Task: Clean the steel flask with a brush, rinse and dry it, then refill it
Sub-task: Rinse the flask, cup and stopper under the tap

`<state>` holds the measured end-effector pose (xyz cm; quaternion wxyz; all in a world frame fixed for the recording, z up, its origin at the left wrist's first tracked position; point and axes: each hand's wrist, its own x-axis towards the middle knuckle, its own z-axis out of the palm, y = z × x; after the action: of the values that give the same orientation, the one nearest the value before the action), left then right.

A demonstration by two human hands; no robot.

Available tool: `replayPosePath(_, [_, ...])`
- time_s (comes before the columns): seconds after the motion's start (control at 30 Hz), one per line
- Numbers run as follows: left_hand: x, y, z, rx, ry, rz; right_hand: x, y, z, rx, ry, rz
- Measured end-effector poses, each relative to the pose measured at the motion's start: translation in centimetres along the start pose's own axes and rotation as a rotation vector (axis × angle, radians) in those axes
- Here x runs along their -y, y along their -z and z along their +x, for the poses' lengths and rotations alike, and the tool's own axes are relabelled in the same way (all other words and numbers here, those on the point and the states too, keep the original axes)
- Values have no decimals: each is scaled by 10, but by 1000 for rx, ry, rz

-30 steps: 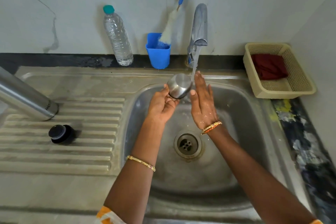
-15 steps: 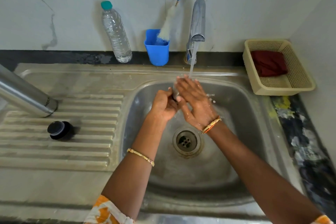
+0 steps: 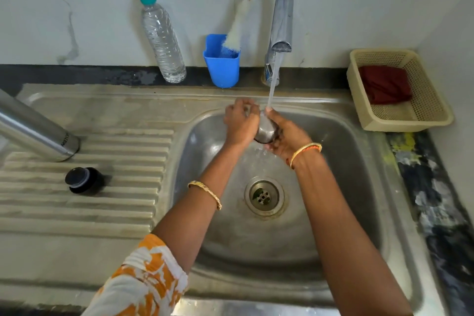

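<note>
Fingers of both hands grip the steel cup [image 3: 265, 131] under the tap [image 3: 281, 23], beside the blue brush holder [image 3: 222, 69].

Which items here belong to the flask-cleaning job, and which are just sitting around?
In use or needed:
steel cup, in both hands under the tap
left hand
right hand
steel flask
black stopper
brush
water bottle
red cloth

Just there:
blue holder
basket
</note>
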<state>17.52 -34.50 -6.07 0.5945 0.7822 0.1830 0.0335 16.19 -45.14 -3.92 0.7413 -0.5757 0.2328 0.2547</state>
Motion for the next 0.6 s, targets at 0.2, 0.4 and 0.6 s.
replayPosePath(0.2, [21,-3,-10,44,-736,398,21,-5,3,-96,-123,94])
replayPosePath(0.4, [16,-2,2,160,-594,136,20,-28,2,-333,168,-85])
replayPosePath(0.6, [1,13,23,395,610,-277,-39,-28,2,-291,987,-1101])
